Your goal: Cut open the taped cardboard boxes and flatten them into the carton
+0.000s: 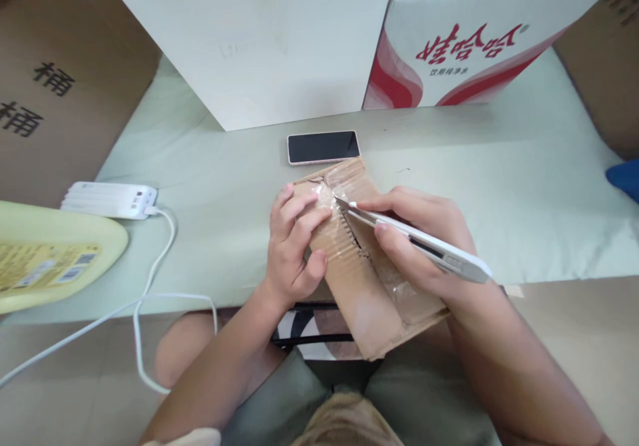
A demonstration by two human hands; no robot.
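Left hand [292, 246] gripping cardboard parcel [359, 259], right hand [419, 236] clasping utility knife [414, 238], blade on tape

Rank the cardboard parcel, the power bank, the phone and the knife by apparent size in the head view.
1. cardboard parcel, clearly largest.
2. power bank and knife: too alike to rank; the knife is longer but thinner, and partly covered by the right hand.
3. phone, slightly smaller, though it lies farther from the camera.

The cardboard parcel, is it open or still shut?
Partly open: the cardboard parcel shows a jagged slit along its taped seam, where the knife blade sits; flaps lie closed.
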